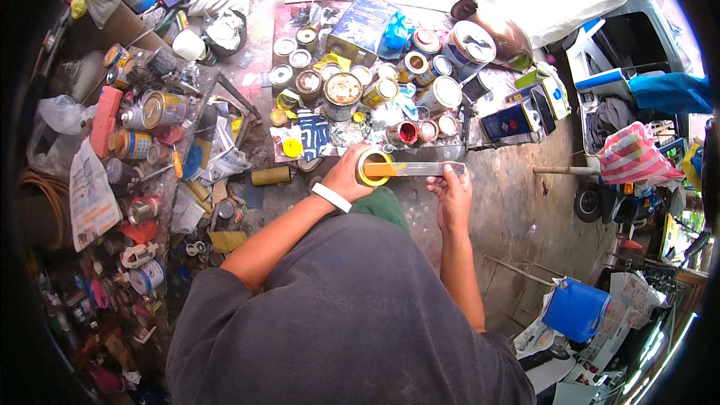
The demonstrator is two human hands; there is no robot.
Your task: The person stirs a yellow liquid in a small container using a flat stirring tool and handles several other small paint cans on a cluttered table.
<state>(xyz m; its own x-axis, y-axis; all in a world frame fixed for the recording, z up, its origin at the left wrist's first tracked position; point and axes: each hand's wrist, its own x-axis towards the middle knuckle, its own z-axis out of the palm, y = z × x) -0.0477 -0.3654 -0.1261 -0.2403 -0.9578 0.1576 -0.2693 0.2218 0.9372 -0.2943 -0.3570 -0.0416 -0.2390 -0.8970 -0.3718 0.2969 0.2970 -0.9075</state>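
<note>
My left hand (351,175) is closed around a small open paint can (363,159) with a yellow-smeared rim. In my right hand (454,193), fingers pinch the far right end of a flat metal strip (417,169), like a stirring stick or ruler. Its left end reaches over the can's mouth and is coated in orange-yellow paint (382,169). How much paint is inside the can I cannot tell. A white band sits on my left wrist. Both hands are held in front of my body, near the crowded paint table's front edge.
Ahead, a low table (283,15) bears many paint cans, among them a large rusty-lidded can (343,90) and an open red one (403,133). At left stands a cluttered bench with cans and a red block (105,121). A blue jerrycan (576,307) lies at lower right.
</note>
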